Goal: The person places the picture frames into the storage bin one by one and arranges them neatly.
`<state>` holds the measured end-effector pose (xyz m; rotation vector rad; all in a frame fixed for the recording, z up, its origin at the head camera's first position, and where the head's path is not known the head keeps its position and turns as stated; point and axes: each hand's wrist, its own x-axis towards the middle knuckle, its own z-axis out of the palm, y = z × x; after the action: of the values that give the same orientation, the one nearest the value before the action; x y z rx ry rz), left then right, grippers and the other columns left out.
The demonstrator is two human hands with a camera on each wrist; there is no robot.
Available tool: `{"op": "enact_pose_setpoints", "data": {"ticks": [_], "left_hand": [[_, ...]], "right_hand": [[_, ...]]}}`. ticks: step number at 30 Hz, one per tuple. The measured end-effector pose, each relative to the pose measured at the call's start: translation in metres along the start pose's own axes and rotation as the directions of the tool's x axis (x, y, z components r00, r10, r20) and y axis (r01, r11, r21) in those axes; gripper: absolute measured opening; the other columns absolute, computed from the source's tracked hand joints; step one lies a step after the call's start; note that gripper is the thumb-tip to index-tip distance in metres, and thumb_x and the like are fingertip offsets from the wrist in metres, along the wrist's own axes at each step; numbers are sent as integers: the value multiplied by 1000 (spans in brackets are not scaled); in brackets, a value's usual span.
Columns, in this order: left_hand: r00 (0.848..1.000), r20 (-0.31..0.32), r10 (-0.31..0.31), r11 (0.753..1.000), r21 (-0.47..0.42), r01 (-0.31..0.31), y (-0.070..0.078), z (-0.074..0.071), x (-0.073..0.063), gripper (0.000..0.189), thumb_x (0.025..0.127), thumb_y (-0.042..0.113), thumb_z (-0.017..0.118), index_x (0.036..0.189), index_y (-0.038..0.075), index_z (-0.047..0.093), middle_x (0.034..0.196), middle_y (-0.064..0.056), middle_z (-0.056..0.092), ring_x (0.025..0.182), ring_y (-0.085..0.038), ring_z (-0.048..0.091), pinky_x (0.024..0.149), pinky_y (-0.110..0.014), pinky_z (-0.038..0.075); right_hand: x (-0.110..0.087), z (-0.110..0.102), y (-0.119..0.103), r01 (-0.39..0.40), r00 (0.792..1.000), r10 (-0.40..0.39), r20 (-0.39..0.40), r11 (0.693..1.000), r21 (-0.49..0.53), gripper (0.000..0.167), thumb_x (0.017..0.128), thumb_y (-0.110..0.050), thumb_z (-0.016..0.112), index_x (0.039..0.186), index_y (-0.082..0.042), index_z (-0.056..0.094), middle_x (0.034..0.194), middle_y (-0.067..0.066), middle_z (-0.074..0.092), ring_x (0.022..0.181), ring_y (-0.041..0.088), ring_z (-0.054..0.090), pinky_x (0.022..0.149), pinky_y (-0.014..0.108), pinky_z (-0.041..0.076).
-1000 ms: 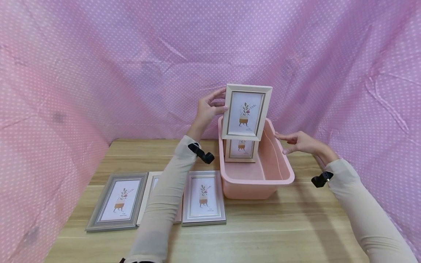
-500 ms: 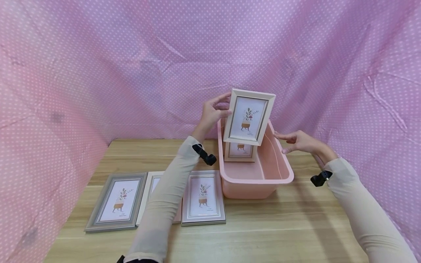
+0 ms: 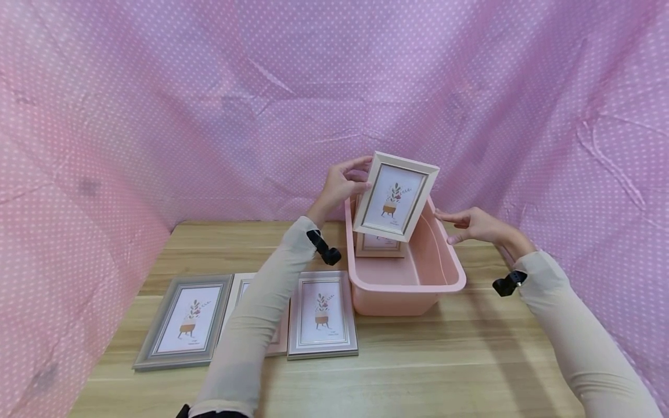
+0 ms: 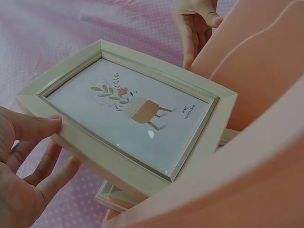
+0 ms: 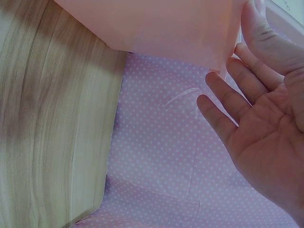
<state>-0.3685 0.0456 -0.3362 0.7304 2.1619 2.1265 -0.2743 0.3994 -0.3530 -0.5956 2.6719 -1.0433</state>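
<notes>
My left hand (image 3: 338, 187) pinches the left edge of a cream picture frame (image 3: 397, 197) with a potted-plant print. The left wrist view shows the thumb on the front face of this frame (image 4: 137, 118) and the other fingers behind it. It hangs tilted over the pink plastic bin (image 3: 407, 288). Inside the bin, a second picture frame (image 3: 380, 253) stands upright at the back, mostly hidden by the held one. My right hand (image 3: 478, 225) is at the bin's right rim, its fingers extended, and in the right wrist view its thumb lies at the rim.
Left of the bin on the wooden table (image 3: 418, 371) lie a grey picture frame (image 3: 157, 348), a white-edged frame (image 3: 236, 285) partly covered by my left sleeve, and a silvery-pink frame (image 3: 298, 342). A dotted pink curtain (image 3: 261, 145) surrounds the table.
My left hand has moved down and slightly right with the cream picture frame, which now tilts more clockwise and covers more of the frame behind. The right hand has barely moved.
</notes>
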Motion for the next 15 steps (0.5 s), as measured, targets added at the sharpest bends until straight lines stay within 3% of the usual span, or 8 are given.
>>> {"op": "enact_pose_setpoints", "data": {"ticks": [5,15], "left_hand": [[999,34,2,997,75,-4,-3,0,-2,63,81,-11,77,137,14,65,127,-13,69,107,-27,69,87,-33,62],[997,78,28,994,105,-36,-14,-1,-4,64,80,-16,75,138,7,61,123,-19,68,101,-32,71,84,-33,63]], "right_hand": [[0,0,0,9,1000,-9,3,1000,-3,72,81,-6,83,144,5,50,153,23,40,141,43,36,114,57,36],[1,0,3,15,1000,-15,9,1000,-3,72,81,-7,83,144,4,50,154,22,40,142,42,36,114,58,36]]}}
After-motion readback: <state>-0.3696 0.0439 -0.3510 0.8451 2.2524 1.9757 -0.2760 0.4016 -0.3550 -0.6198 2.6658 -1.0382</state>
